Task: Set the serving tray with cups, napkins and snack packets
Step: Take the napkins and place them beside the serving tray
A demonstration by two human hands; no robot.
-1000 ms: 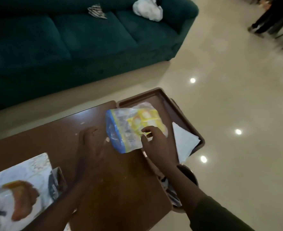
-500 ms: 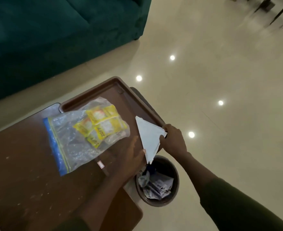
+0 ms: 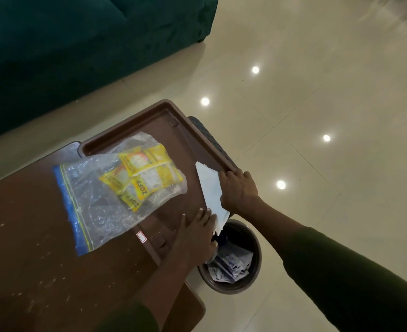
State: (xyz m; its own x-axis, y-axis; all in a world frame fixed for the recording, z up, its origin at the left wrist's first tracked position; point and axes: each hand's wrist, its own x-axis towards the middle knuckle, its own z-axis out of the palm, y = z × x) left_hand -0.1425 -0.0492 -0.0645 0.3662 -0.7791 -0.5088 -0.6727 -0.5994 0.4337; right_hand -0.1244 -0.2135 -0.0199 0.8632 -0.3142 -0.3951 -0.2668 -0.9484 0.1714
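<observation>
A brown serving tray [image 3: 166, 111] sits at the right end of a brown wooden table [image 3: 37, 248]. A clear zip bag with a blue seal [image 3: 90, 200] lies half on the tray and half on the table, and yellow snack packets [image 3: 142, 174] show inside it. A white napkin [image 3: 209, 185] lies at the tray's right edge. My right hand [image 3: 238, 190] grips the napkin's right side at the rim. My left hand [image 3: 195, 233] lies flat with its fingertips on the napkin's near corner. No cups are in view.
A round brown waste bin [image 3: 252, 281] with crumpled paper inside stands on the floor just below the tray's near right corner. A dark green sofa [image 3: 78, 44] fills the far left. Glossy beige floor tiles [image 3: 317, 104] lie to the right.
My right hand let go of the zip bag and took the napkin at the tray's right edge. My left hand slid right from the table onto the napkin's near corner. The view swung right.
</observation>
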